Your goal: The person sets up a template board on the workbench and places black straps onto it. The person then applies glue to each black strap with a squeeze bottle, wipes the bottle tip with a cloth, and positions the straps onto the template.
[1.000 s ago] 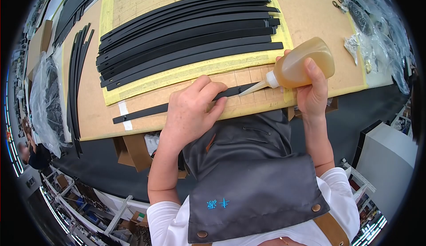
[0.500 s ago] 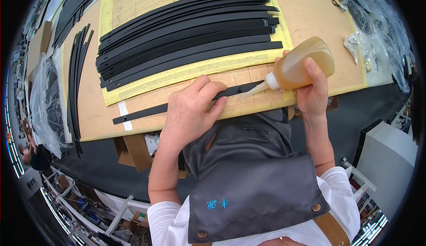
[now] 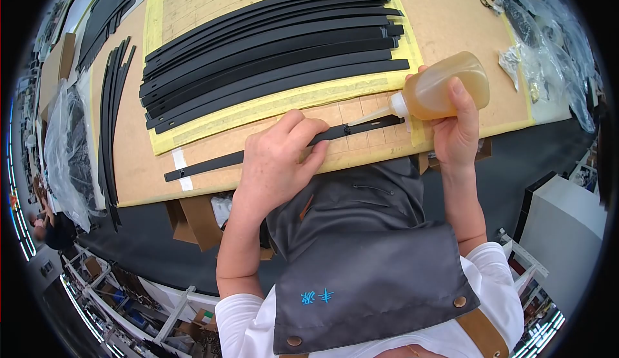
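Observation:
A long black strip lies along the front edge of the table, over a piece of white tape near its left end. My left hand rests on the middle of this strip, fingers bent, holding it against the table. In my right hand is a squeeze bottle of amber liquid, tilted so its thin nozzle points left. The nozzle tip is at the strip, by a small dark spot right of my left fingers. Whether liquid is coming out is too small to tell.
Behind the strip, several black strips lie side by side on a yellow-edged board. More strips hang over the table's left edge. Clear plastic wrapping is at the right, and another person is far left.
The bottle in my right hand has moved slightly up and its nozzle has swung to the upper side of the strip, uncovering the strip's right end. My left hand has stayed in place.

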### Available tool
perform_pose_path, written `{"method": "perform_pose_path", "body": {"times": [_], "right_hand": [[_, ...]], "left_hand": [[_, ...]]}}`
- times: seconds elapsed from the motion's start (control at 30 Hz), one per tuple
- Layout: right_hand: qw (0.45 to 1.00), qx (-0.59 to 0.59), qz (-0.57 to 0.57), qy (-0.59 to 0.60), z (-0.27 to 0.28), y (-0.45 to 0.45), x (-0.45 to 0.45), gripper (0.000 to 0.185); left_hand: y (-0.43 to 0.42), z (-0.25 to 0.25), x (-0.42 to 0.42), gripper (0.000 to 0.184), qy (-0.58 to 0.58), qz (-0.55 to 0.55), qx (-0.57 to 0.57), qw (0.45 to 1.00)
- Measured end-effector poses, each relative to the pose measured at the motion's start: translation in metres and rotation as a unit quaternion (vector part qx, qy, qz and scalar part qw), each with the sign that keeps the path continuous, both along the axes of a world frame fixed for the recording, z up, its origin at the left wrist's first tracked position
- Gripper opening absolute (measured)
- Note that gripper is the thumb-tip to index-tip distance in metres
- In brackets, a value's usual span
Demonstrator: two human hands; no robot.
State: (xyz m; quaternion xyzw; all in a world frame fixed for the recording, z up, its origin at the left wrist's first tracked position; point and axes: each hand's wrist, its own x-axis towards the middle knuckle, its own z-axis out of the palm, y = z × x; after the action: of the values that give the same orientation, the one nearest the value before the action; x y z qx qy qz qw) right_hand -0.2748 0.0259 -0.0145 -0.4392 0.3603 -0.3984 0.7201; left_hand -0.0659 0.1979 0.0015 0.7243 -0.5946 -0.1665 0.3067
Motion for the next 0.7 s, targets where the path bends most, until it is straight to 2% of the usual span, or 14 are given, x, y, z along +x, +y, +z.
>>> {"method": "perform_pose_path", "body": {"times": [0.23, 0.33, 0.43, 0.53, 0.57, 0.67, 0.7], "right_hand": [[0.999, -0.005, 0.034, 0.031, 0.002, 0.0, -0.003, 0.051], [0.999, 0.042, 0.008, -0.011, 0.007, 0.003, -0.004, 0.053], [0.987, 0.103, -0.018, -0.121, 0.01, -0.002, -0.01, 0.049], [0.943, 0.195, 0.043, -0.268, 0.005, -0.018, -0.035, 0.053], [0.952, 0.182, 0.011, -0.247, 0.006, -0.019, -0.042, 0.058], [0.99, 0.034, -0.059, -0.127, 0.013, -0.017, -0.055, 0.054], [0.99, 0.021, -0.08, -0.114, 0.015, -0.018, -0.057, 0.054]], "left_hand": [[-0.001, 0.002, 0.0, 0.019, -0.003, -0.002, 0.001, 1.0], [-0.003, 0.001, -0.001, 0.019, 0.0, 0.0, -0.004, 1.0], [-0.006, 0.002, -0.005, 0.019, -0.003, -0.009, -0.006, 1.0], [-0.007, -0.005, -0.004, 0.019, 0.025, -0.002, -0.042, 0.999], [-0.007, -0.006, -0.003, 0.019, 0.05, 0.004, -0.051, 0.997], [-0.003, -0.009, 0.002, 0.02, 0.116, 0.015, -0.074, 0.99], [-0.001, -0.011, 0.004, 0.021, 0.128, 0.021, -0.079, 0.988]]}}
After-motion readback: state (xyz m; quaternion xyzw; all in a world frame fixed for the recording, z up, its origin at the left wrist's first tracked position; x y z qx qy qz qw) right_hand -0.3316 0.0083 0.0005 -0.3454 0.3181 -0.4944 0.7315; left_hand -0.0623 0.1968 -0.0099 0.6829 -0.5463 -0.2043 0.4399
